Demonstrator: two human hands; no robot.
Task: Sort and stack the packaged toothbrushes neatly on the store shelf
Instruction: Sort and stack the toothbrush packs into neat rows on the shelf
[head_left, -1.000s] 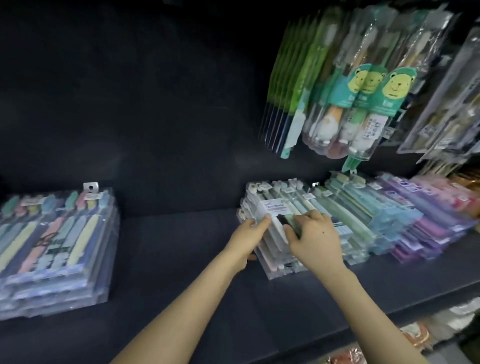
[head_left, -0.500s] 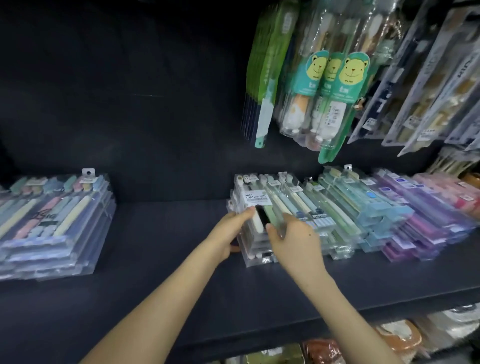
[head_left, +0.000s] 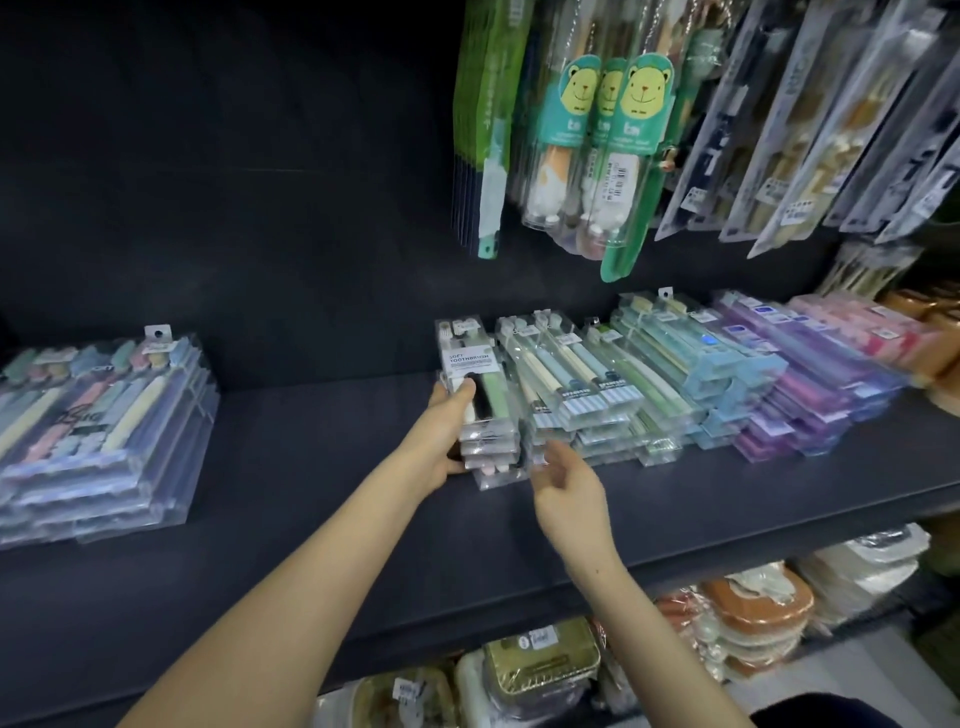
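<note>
L hand (head_left: 440, 435) round 1 toothbrush stack (head_left: 470, 361), R hand (head_left: 567, 484) slack just beside

Your right hand (head_left: 563, 480) came off the toothbrush stack (head_left: 480, 410) and now hangs open just beside it; your left hand (head_left: 441, 441) now grips it alone.

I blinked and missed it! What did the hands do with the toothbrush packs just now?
The right hand let go of the top pack and pulled back toward the person; it now hovers open nearby. The left hand still grips the left stack, thumb on top. The other stacks and hanging packs stayed put.
</note>
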